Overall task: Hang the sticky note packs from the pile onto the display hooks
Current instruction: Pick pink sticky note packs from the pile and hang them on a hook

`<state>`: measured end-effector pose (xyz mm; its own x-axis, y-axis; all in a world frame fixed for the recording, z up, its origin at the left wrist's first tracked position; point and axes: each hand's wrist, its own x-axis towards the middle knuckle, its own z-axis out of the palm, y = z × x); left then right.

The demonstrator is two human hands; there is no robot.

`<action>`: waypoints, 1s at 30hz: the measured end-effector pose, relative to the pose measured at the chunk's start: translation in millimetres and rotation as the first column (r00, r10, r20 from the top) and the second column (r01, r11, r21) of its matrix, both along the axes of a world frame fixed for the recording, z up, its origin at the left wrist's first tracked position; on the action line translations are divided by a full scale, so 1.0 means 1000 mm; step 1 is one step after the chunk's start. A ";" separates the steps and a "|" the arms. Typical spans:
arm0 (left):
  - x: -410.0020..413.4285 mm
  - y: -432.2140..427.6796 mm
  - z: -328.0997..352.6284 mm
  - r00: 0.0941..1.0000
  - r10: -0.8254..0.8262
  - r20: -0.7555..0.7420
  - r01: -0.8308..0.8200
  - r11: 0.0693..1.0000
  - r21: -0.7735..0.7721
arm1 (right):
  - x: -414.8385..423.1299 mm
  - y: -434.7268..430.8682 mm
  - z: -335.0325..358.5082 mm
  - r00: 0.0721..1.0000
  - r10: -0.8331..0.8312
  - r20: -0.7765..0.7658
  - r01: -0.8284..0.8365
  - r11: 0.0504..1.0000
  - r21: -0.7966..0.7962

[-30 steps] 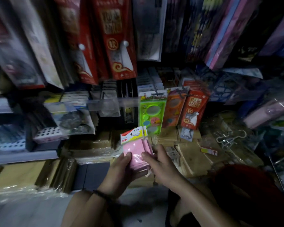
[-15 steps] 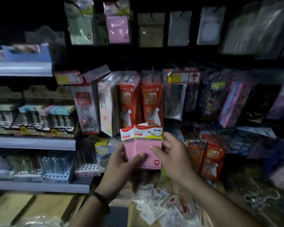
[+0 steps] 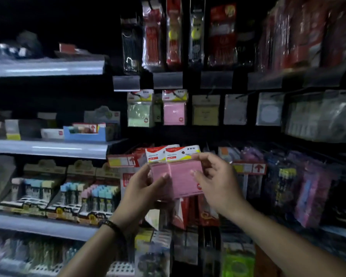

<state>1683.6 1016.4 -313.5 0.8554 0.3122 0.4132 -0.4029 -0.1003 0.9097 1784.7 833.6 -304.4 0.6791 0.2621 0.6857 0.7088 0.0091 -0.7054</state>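
I am looking at a dim, murky view, and the upper left is sinking into plain black. The little light there is is falling on the pink sticky note packs (image 3: 180, 183), the left hand (image 3: 142, 188) and the right hand (image 3: 218, 182), which are showing brightest. The grey shelf edges (image 3: 48, 149) are throwing back a soft glare. Motion blur is smearing everything. The plastic-wrapped goods (image 3: 318, 116) at the right are blurring worst, and the shelves are bowing towards the borders.
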 end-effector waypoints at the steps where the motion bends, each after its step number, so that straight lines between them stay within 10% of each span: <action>1: 0.002 0.006 0.009 1.000 0.007 0.008 -0.008 1.000 0.014 | 0.006 0.005 0.011 1.000 0.004 0.011 -0.004 1.000 0.005; 30: 0.022 0.083 0.115 0.985 0.150 0.082 -0.161 0.976 0.149 | 0.067 0.096 0.131 0.961 -0.100 0.259 0.004 0.938 0.347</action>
